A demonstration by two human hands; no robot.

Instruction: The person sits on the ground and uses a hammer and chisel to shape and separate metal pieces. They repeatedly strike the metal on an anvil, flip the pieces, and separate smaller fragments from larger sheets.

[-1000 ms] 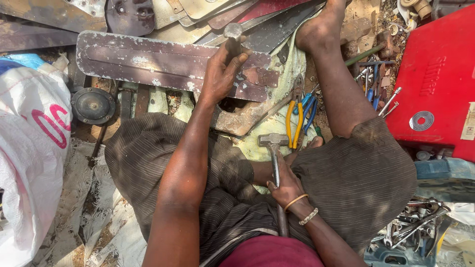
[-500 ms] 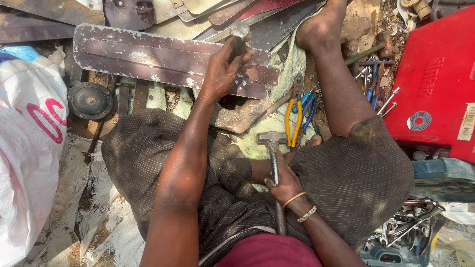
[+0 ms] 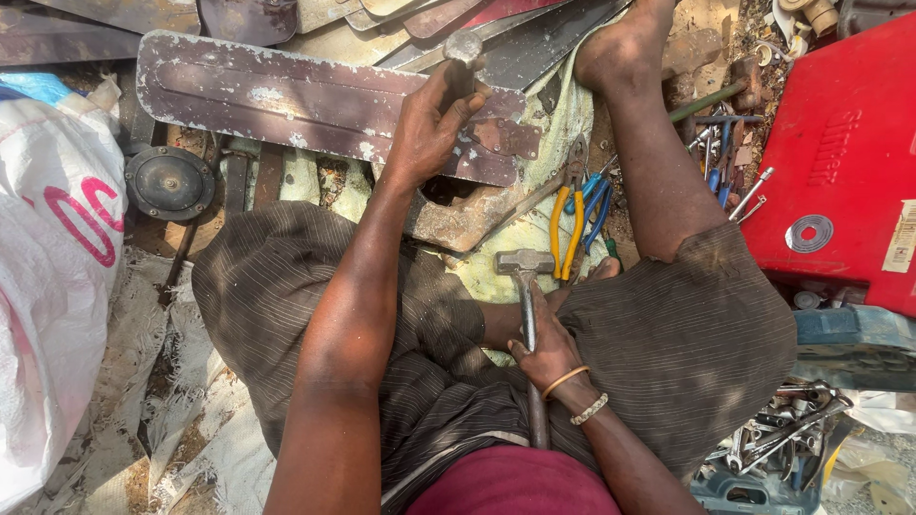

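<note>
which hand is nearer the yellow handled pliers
Right. The right hand grips the hammer shaft just below the yellow-handled pliers, the hammer head almost beside them. The left hand is farther, up at the rusty metal plate, gripping a chisel-like tool.

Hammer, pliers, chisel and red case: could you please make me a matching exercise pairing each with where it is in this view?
Things:
1. hammer
2. yellow-handled pliers
3. chisel
4. red case

Places:
A. at the right edge of the picture
B. gripped by the left hand, against the rusty metal blade
C. lying on the ground beside the leg
D. held by its handle in the right hand

Pairs: 1-D, 2-C, 3-B, 4-A
</note>
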